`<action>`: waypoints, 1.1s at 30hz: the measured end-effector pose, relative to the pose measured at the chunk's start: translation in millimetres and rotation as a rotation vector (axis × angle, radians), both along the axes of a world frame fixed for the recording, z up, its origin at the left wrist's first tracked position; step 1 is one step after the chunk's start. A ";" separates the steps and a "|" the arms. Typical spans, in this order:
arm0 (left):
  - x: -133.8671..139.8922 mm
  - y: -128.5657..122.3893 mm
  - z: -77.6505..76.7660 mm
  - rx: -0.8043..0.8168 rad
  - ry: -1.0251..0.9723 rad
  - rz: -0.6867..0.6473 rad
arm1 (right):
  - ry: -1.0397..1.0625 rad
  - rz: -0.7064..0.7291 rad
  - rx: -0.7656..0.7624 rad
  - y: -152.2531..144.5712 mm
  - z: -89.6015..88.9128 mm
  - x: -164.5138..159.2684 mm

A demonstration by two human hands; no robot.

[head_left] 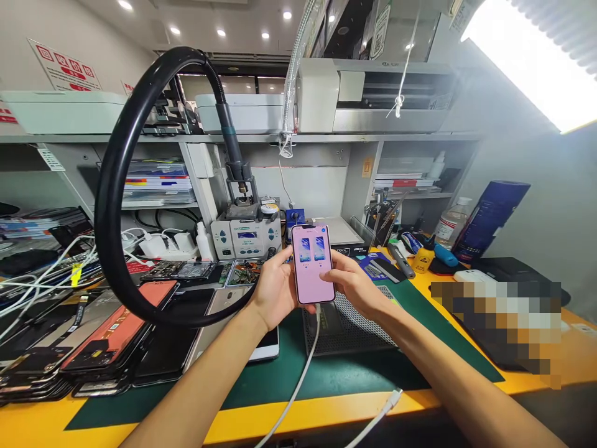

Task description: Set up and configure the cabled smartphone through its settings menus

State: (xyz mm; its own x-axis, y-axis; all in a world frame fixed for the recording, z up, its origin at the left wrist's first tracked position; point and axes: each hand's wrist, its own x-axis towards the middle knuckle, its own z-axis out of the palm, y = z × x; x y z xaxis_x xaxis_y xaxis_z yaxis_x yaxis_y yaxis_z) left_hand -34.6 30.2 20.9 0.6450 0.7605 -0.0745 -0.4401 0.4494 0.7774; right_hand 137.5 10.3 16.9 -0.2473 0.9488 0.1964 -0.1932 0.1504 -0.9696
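A smartphone (pixel 313 283) with a lit pink screen showing two small preview pictures is held up over the work mat, tilted toward me. My left hand (pixel 275 283) is closed around its left side and lower back, the fingertips showing under its bottom edge. At the right edge is my right hand (pixel 352 280), one digit on the screen and the others partly hidden by the phone. A white charging cable (pixel 311 358) runs from the phone's bottom end down past the table edge. Below and behind the phone lies a dark perforated plate (pixel 368 333).
A green mat (pixel 289 379) covers part of the yellow table (pixel 261 418). Stacked phone parts (pixel 125 323) lie left, under a thick black hose (pixel 105 186) arching from a grey control unit (pixel 245 238). Bottles, including a yellow one (pixel 424 258), stand right. A loose cable plug (pixel 394 398) is in front.
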 end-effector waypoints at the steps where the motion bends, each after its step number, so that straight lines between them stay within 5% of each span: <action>1: -0.1 -0.2 0.3 0.002 0.004 0.004 | -0.001 -0.004 -0.005 0.3 -0.2 0.1; 33: 0.3 -1.4 0.8 -0.005 -0.005 0.021 | -0.039 -0.028 0.047 0.6 -4.4 -1.8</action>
State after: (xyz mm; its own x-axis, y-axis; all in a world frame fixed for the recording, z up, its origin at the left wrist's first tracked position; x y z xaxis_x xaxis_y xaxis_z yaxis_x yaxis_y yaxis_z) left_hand -34.3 28.9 21.7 0.6294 0.7735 -0.0747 -0.4535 0.4437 0.7730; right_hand 135.7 10.9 12.5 -0.2295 0.9453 0.2319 -0.1510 0.2008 -0.9679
